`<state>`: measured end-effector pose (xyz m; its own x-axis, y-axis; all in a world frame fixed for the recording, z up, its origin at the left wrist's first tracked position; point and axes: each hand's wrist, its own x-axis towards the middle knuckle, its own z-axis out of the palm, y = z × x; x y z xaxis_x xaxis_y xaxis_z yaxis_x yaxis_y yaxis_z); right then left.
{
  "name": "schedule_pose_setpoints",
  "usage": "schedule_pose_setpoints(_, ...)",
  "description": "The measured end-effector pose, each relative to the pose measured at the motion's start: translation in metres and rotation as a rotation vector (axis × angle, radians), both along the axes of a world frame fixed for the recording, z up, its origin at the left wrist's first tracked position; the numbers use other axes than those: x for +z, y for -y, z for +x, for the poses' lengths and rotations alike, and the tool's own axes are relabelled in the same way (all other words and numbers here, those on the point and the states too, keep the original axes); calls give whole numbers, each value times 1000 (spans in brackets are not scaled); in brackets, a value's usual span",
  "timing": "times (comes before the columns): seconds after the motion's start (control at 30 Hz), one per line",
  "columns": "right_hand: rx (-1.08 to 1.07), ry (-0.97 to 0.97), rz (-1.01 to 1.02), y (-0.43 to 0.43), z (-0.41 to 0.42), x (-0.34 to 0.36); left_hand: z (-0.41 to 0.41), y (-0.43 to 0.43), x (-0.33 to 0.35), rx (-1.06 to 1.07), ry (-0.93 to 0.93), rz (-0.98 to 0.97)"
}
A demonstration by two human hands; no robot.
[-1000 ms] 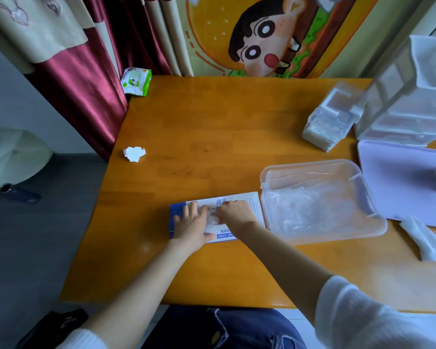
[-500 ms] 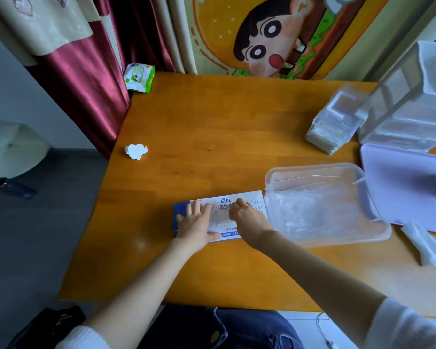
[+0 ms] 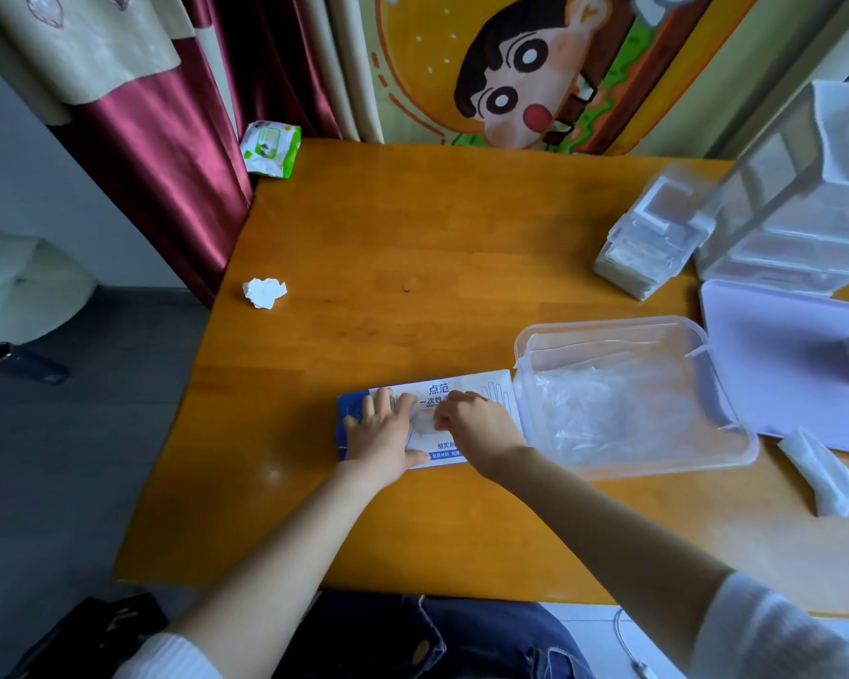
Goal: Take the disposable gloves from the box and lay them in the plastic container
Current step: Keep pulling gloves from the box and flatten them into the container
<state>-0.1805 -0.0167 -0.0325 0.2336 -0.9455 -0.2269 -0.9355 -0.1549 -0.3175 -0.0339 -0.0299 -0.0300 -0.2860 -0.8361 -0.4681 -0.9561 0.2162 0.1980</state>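
Orange wooden table (image 3: 412, 237), cartoon curtain (image 3: 510, 90) behind. Near the front edge the glove box (image 3: 491, 389) lies flat, just beside the plastic container (image 3: 609, 323), which holds clear gloves (image 3: 609, 409). Flat on the box, left hand (image 3: 383, 433) presses, fingers straight; right hand (image 3: 476, 423) pinches a clear glove (image 3: 423, 424) at the opening.

Setting: a room in a home, catalogued from my seat at an orange wooden table (image 3: 461, 247). Evidence: maroon satin curtain (image 3: 167, 154) with cream trim to my left; large cartoon-boy wall hanging (image 3: 520, 76) behind the table; pack of wet wipes (image 3: 270, 149) at the far corner; crumpled tissue (image 3: 264, 292); clear plastic drawer unit (image 3: 805, 213) to my right; grey floor (image 3: 69, 458) beside the table
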Motion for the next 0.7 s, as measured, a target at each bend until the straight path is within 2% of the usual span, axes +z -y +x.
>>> schedule_pose_setpoints(0.13, -51, 44, -22, -1, -6, 5, -4, 0, 0, 8, 1, 7)
schedule_pose_setpoints(0.33, -317, 129, 16, 3, -13, 7, -9, 0, -2, 6, 32, 5)
schedule_pose_setpoints(0.43, -275, 67, -109, -2, -7, 10, -8, 2, -1, 7, 4, 22)
schedule_pose_setpoints(0.53, -112, 65, -253, -10, -6, 13, -6, 3, -1, -2, -32, 0)
schedule_pose_setpoints(0.6, -29, 33, -203, -13, -9, 9, -6, 1, -1, -1, -74, -39)
schedule_pose_setpoints(0.7, -10, -15, -5, -11, -17, -2, -8, -2, -3, -22, -128, -93)
